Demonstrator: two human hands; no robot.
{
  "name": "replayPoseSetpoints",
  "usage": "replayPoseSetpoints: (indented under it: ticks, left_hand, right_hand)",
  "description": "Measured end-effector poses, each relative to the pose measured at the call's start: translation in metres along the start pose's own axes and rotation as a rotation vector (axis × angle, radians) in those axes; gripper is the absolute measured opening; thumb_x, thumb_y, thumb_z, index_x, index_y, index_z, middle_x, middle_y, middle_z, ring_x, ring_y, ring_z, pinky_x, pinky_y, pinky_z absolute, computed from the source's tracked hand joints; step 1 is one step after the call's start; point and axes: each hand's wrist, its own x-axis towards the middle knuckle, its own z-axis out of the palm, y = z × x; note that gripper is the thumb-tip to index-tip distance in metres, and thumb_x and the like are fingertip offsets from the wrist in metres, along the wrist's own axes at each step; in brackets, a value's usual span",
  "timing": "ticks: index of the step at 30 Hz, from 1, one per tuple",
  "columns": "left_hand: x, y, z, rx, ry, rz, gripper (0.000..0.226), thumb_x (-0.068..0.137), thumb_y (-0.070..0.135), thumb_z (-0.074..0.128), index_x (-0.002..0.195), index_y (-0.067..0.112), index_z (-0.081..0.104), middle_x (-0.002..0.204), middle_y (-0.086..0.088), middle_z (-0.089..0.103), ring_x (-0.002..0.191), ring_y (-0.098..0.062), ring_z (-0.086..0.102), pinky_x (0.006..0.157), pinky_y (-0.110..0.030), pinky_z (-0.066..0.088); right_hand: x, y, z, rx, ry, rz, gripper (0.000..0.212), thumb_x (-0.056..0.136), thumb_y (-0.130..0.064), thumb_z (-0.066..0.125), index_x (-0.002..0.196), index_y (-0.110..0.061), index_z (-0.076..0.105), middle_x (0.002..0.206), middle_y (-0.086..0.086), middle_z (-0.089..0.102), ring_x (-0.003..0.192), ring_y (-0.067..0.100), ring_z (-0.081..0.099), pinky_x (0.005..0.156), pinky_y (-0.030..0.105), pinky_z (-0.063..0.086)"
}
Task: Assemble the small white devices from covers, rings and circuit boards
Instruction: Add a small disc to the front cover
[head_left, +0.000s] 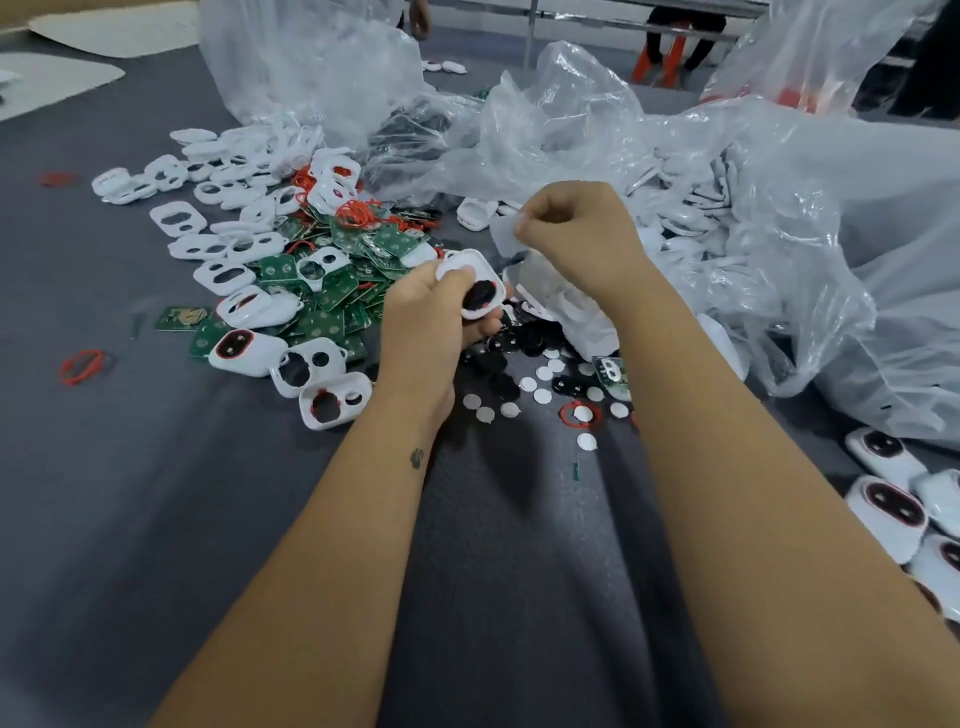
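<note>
My left hand (426, 317) grips a white cover (475, 283) with a black insert and a red ring in its oval hole. Just right of it and a little higher, my right hand (576, 234) pinches a small pale piece (501, 234) between thumb and fingers. To the left on the grey cloth lie a heap of green circuit boards (332, 296), white covers (228, 244) and red rings (353, 213). Black discs (498, 358) and small white round stickers (535, 387) lie below my hands.
Crumpled clear plastic bags (675, 156) with more white parts fill the back and right. Several finished white devices (888, 509) lie at the right edge. A loose red ring (82, 366) lies at far left. A person stands at the back.
</note>
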Motion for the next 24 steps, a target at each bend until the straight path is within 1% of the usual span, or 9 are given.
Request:
replayPoseSetpoints:
  ticks: [2,4,6,8,10,15,17,20,24]
  left_hand:
    - [-0.002,-0.002,0.000,0.046,-0.022,-0.006,0.023,0.093,0.006,0.049,0.079,0.013,0.066,0.072,-0.008,0.073,0.055,-0.012,0.061,0.049,-0.019,0.051]
    - [-0.003,-0.002,-0.001,0.059,-0.035,-0.012,0.023,0.093,0.006,0.050,0.078,0.013,0.066,0.069,-0.006,0.073,0.055,-0.012,0.061,0.049,-0.019,0.051]
    - [-0.005,-0.003,-0.002,0.063,-0.069,-0.015,0.023,0.093,0.006,0.050,0.078,0.013,0.066,0.070,-0.005,0.073,0.055,-0.011,0.062,0.050,-0.018,0.051]
    - [-0.008,-0.004,0.000,0.077,-0.114,-0.015,0.023,0.094,0.007,0.050,0.081,0.012,0.067,0.071,-0.003,0.073,0.059,-0.010,0.065,0.051,-0.018,0.051]
    - [-0.010,-0.005,0.003,0.099,-0.133,-0.017,0.023,0.095,0.007,0.050,0.082,0.013,0.068,0.069,0.001,0.073,0.060,-0.010,0.067,0.053,-0.018,0.052]
    - [-0.014,-0.006,0.006,0.123,-0.197,-0.013,0.019,0.096,0.007,0.050,0.092,0.008,0.069,0.078,-0.004,0.071,0.068,-0.015,0.066,0.062,-0.023,0.055]
    - [-0.015,-0.006,0.007,0.145,-0.180,-0.010,0.021,0.095,0.007,0.051,0.090,0.009,0.070,0.078,-0.004,0.072,0.068,-0.015,0.066,0.061,-0.023,0.055]
    - [-0.017,-0.006,0.008,0.164,-0.176,-0.012,0.023,0.096,0.007,0.050,0.085,0.013,0.070,0.074,0.000,0.072,0.064,-0.013,0.066,0.060,-0.021,0.054]
    - [-0.017,-0.006,0.006,0.166,-0.177,-0.016,0.023,0.096,0.006,0.050,0.086,0.012,0.070,0.074,-0.001,0.072,0.064,-0.012,0.066,0.060,-0.022,0.055]
  right_hand:
    - [-0.009,-0.001,-0.001,0.028,0.062,-0.008,0.007,0.083,-0.011,0.062,0.079,-0.008,0.067,0.073,-0.006,0.061,0.071,0.008,0.056,0.071,0.024,0.049]
    - [-0.019,-0.001,-0.001,-0.024,0.179,-0.045,0.007,0.085,-0.017,0.064,0.078,-0.018,0.066,0.088,-0.003,0.060,0.084,0.010,0.055,0.074,0.017,0.044]
    - [-0.031,-0.005,0.001,-0.056,0.321,-0.041,0.007,0.088,-0.024,0.064,0.082,-0.026,0.068,0.086,-0.001,0.056,0.080,0.009,0.050,0.066,0.011,0.036]
    - [-0.046,-0.011,0.004,0.047,0.390,0.001,0.008,0.090,-0.025,0.061,0.085,-0.028,0.067,0.070,-0.007,0.055,0.066,0.006,0.049,0.060,0.017,0.038]
    - [-0.062,-0.016,0.008,0.176,0.389,0.020,0.010,0.089,-0.019,0.060,0.084,-0.027,0.064,0.061,-0.012,0.053,0.059,0.003,0.049,0.061,0.018,0.040]
    - [-0.094,-0.016,0.014,0.493,0.311,0.081,0.016,0.086,-0.008,0.057,0.079,-0.016,0.069,0.065,-0.013,0.061,0.064,0.004,0.055,0.063,0.017,0.046]
    - [-0.100,-0.012,0.014,0.494,0.342,0.105,0.018,0.086,-0.005,0.060,0.078,-0.019,0.067,0.065,-0.009,0.061,0.062,0.003,0.053,0.064,0.016,0.045]
    - [-0.106,-0.007,0.015,0.568,0.358,0.149,0.027,0.085,0.000,0.060,0.095,-0.025,0.062,0.073,0.012,0.064,0.065,0.008,0.055,0.064,0.013,0.045]
    - [-0.109,-0.004,0.013,0.581,0.346,0.162,0.020,0.086,-0.002,0.064,0.096,-0.020,0.063,0.077,0.010,0.066,0.068,0.011,0.059,0.063,0.012,0.046]
